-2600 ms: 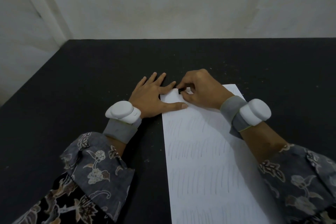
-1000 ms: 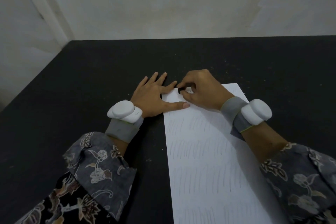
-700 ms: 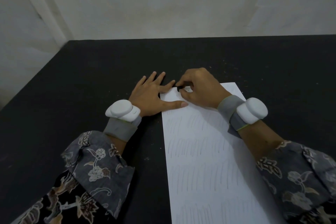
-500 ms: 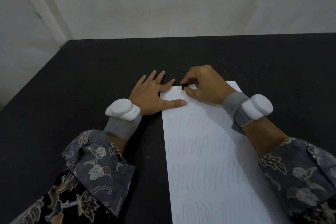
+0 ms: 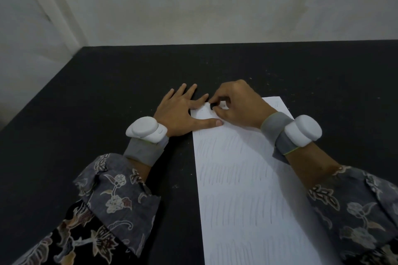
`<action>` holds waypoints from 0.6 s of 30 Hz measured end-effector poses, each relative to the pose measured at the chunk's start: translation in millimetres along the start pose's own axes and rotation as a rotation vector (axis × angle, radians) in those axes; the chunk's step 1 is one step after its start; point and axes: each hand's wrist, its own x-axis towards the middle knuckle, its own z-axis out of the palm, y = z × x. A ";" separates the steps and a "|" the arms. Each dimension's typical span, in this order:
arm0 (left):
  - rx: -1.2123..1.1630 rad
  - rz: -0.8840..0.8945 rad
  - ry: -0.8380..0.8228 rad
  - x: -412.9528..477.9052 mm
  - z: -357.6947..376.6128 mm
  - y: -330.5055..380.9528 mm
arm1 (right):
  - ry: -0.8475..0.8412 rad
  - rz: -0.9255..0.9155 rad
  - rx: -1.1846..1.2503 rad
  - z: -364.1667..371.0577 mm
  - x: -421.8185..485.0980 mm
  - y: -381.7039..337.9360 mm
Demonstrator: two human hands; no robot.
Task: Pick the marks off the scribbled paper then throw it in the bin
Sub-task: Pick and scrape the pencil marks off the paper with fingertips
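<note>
While my left hand (image 5: 181, 112) lies flat with fingers spread, its thumb and forefinger pressing down the far left corner of the scribbled paper (image 5: 247, 178), that sheet stretches toward me on the black table (image 5: 86, 103). Further right, my right hand (image 5: 239, 105) curls over the paper's top edge, thumb and forefinger pinching a small dark eraser (image 5: 213, 105) against it.

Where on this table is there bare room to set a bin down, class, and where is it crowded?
Bare table lies left of the left hand, along the far wall, and right of the paper. It is crowded at the paper's far left corner, where the left hand presses flat and the right hand pinches a small dark eraser.
</note>
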 end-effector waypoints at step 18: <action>0.003 0.002 -0.007 -0.1 -0.1 1.0 | 0.003 0.049 -0.045 -6.7 1.0 6.8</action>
